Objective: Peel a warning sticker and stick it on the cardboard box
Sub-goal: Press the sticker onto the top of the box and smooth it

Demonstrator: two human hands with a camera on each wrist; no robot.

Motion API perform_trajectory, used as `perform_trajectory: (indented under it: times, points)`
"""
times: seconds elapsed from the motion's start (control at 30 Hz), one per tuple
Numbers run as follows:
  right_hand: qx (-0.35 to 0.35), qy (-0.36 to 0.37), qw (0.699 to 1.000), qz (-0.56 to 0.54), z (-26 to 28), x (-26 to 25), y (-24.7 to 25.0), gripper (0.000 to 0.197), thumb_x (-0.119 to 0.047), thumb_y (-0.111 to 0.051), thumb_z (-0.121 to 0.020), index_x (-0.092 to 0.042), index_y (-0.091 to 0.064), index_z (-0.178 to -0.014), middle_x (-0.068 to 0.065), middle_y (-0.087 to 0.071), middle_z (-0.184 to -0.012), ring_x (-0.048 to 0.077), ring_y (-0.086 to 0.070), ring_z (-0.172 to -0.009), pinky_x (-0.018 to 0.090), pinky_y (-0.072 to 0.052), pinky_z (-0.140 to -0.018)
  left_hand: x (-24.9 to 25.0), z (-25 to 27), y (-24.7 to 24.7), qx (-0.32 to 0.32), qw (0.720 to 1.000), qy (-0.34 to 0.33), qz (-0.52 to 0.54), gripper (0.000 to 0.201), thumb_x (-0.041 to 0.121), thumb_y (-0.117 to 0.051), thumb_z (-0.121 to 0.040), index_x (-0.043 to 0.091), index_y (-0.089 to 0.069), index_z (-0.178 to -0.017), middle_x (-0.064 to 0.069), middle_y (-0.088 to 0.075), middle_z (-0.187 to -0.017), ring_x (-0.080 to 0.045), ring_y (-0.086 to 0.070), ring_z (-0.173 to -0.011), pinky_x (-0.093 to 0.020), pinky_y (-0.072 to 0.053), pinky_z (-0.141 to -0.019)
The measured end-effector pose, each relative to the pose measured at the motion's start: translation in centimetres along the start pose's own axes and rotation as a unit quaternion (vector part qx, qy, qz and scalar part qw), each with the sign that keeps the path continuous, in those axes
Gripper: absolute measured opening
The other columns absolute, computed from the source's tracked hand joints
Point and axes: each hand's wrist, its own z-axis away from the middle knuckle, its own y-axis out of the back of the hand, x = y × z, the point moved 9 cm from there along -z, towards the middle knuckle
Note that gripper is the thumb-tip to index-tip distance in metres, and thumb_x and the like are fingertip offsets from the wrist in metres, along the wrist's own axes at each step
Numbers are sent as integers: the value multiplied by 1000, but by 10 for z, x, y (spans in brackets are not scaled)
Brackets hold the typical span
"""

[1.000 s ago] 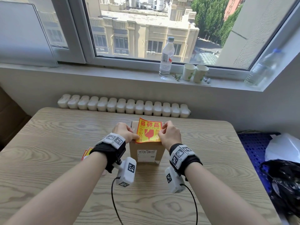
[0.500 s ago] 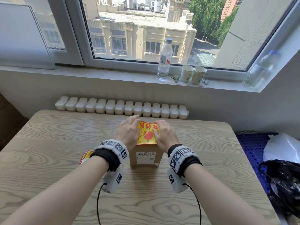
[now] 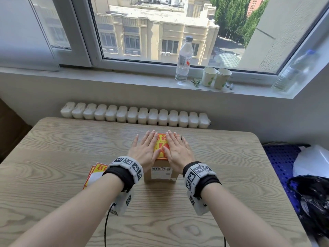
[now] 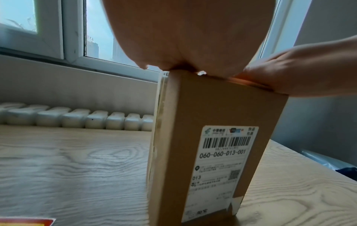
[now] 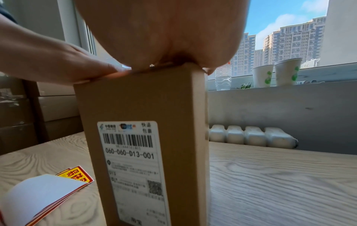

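Warning sticker atop cardboard box, under flat left grip and right grip.

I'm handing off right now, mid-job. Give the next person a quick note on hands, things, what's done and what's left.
Left hand and right hand: both flat, fingers straight, pressing the warning sticker onto the top of the cardboard box.
Box stands upright on the table; spare stickers and peeled backing lie left of it.
Done: peeled, placed.
Left: smooth the edges, lift hands.
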Motion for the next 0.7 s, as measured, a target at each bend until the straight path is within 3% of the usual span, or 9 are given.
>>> perform_trajectory:
  times: [0.23,0.33,0.43,0.5,0.6,0.7]
  points:
    - [-13,-5,1000,5,2,12,-1,58,-45,-12,-98,-23,7,-148,-8,9,-160,7,10,-146,35,5,-120,-3,-2,-4,-6,1000,-13,-9,69,53,-9,-95,17,14,-149,2,16,-161,-11,16,-147,-42,9,-122]
    - [-11,9,1000,0,4,10,2,63,-52,-12,-96,-22,6,-149,-7,9,-160,7,11,-146,35,6,-120,-3,3,-1,5,999,-46,-4,78,63,4,-85,18,19,-146,2,18,-160,-6,23,-141,-39,12,-120]
    - [-17,39,999,34,9,3,2,86,-70,3,-77,-22,5,-149,-8,7,-160,9,10,-147,35,6,-120,-6,10,-3,12,997,-80,-11,97,73,17,-69,17,15,-148,2,17,-160,-3,24,-136,-37,12,-120]
    - [-13,44,998,48,11,0,1,99,-73,13,-63,-22,6,-149,-8,8,-160,10,10,-147,35,5,-120,-5,11,-4,17,996,-85,-12,109,75,28,-59,16,13,-150,5,22,-156,-3,23,-136,-36,11,-119]
    - [-11,45,997,62,10,0,-2,102,-73,17,-60,-22,8,-148,-7,9,-160,11,11,-147,36,5,-120,-3,12,-5,22,996,-81,-15,115,76,32,-53,15,14,-149,8,29,-145,-3,24,-135,-35,9,-120]
    - [-11,50,997,56,10,2,-3,101,-73,15,-62,-21,8,-148,-7,9,-160,10,11,-147,36,5,-121,-5,11,-7,19,996,-81,-12,116,77,32,-52,16,14,-149,9,29,-146,-2,24,-134,-35,10,-120]
